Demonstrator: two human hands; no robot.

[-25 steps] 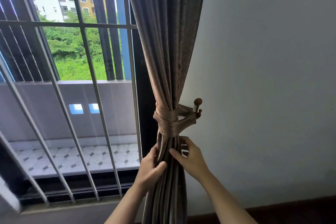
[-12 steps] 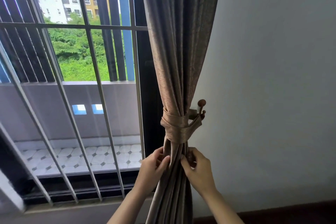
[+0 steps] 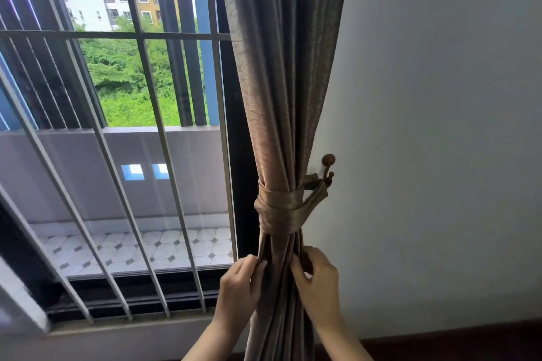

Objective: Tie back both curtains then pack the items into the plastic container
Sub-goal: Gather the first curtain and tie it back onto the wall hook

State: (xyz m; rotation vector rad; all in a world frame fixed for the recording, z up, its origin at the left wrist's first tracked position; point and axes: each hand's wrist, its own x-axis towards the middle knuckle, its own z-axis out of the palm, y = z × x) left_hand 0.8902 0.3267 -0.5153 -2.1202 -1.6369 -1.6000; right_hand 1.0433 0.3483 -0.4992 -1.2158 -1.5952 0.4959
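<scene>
Presently, the curtain [image 3: 281, 97] was found gathered at the right edge of the window [image 3: 132, 82], close against the wall [image 3: 440, 126]. It was bound by a band [image 3: 281, 209] of matching fabric, and the end of the band was looped over a hook [image 3: 328, 167] fixed to the wall. Just below the band, the folds were held from both sides. The left hand [image 3: 239, 284] was recorded with its fingers [image 3: 252, 265] curled round the left folds. The right hand [image 3: 318, 281] was noted pinching the right folds between thumb and fingers. Metal bars [image 3: 164, 155] were observed across the window.
</scene>
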